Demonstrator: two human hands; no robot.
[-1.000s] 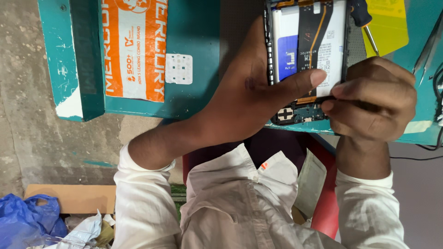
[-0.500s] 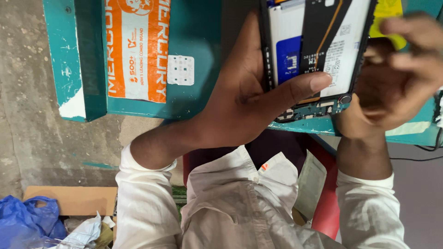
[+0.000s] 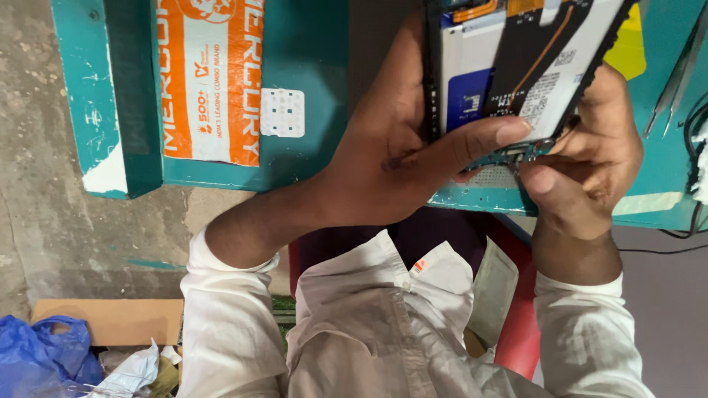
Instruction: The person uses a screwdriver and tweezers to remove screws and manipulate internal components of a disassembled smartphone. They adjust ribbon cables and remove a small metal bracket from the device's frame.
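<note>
Nearest the camera sits the person's white shirt [image 3: 383, 332], sleeves pushed back from the wrists, so the cuffs stay clear of the work. Behind the torso shows a red seat [image 3: 520, 324], and low at the left edge lie a blue plastic bag [image 3: 37, 354] and a flat piece of cardboard [image 3: 110, 318] on the concrete floor [image 3: 37, 184].

Above the lap, the left hand [image 3: 391, 162] wraps around the near left side of an opened smartphone [image 3: 516, 74], its thumb pressed across the lower part of the exposed interior; this looks like a bracing hold that keeps the body from shifting. The right hand [image 3: 590, 158] is closed at the phone's bottom right corner, thumb and fingers pinching where a dark panel [image 3: 560, 66] lifts at a slant off the frame, seemingly to keep that panel raised or to work at the small board beneath it. Whether a tool sits in that pinch cannot be told.

The phone is held in the air over the edge of the teal workbench [image 3: 310, 88], likely so both hands can turn it toward the eyes. On the bench lie an orange and white packet [image 3: 210, 81], a small white square pad [image 3: 282, 113], a yellow sheet [image 3: 627, 51] behind the phone, and metal tweezers [image 3: 675, 74] by a black cable [image 3: 693, 133] at the far right
</note>
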